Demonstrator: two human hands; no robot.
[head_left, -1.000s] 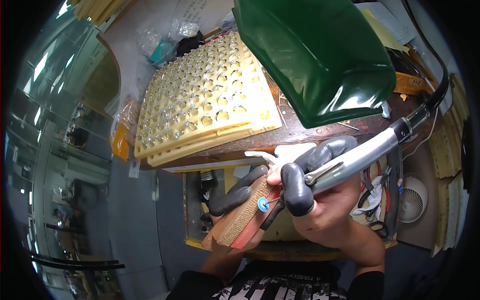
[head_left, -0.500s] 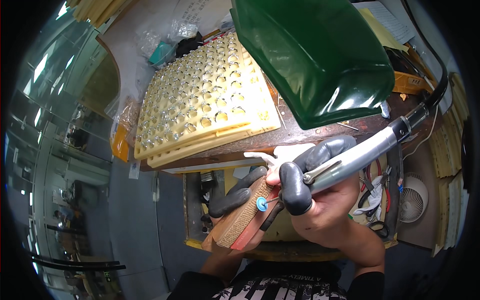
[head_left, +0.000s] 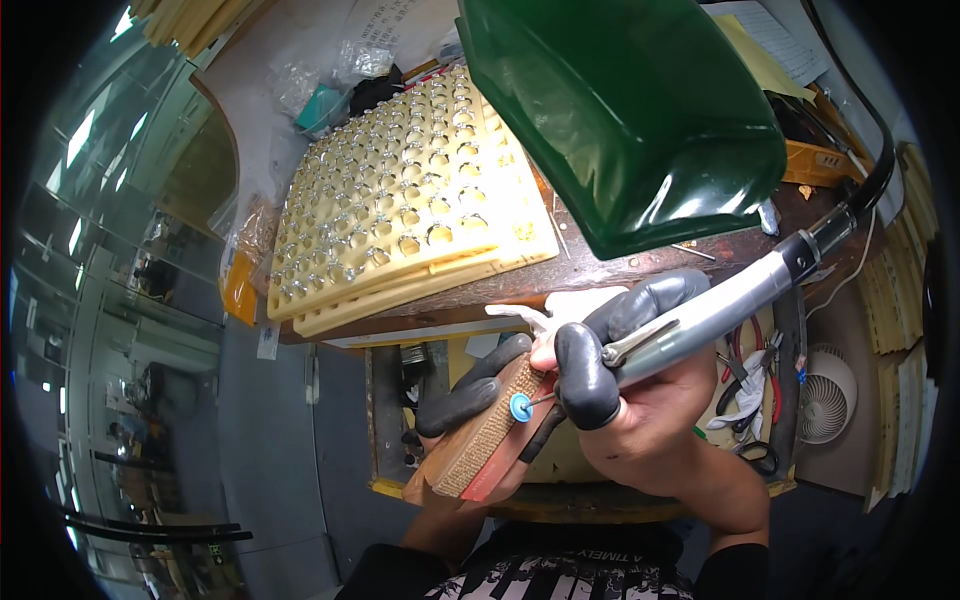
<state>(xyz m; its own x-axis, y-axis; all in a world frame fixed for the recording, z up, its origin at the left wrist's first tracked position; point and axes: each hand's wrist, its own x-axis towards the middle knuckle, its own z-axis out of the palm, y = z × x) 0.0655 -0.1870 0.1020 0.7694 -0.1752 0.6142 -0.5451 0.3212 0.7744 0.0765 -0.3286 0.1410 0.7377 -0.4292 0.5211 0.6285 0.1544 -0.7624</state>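
My left hand [head_left: 462, 405], with black finger covers, is closed around a wooden block [head_left: 490, 440] that has a coarse, woven-looking tan face and a reddish strip along one side. In my right hand [head_left: 640, 370], also with black finger covers, is a silver rotary handpiece [head_left: 715, 310]. A thin shank runs from its tip to a small blue disc [head_left: 521, 407], which sits against or just over the block's textured face; contact is hard to make out. White cloth or finger wrap [head_left: 535, 318] shows at my fingers. The handpiece's black cable rises toward the upper right.
Beyond my hands, a cream tray [head_left: 400, 190] holds rows of rings on the wooden bench. A green lamp shade [head_left: 625, 130] hangs at the bench's right. Below is an open drawer [head_left: 560, 470] with pliers [head_left: 765, 390] and scissors [head_left: 757, 458]. At far right stands a white fan [head_left: 828, 393].
Almost nothing differs. The blue disc and the handpiece have shifted very slightly to the left, and both hands keep their grip.
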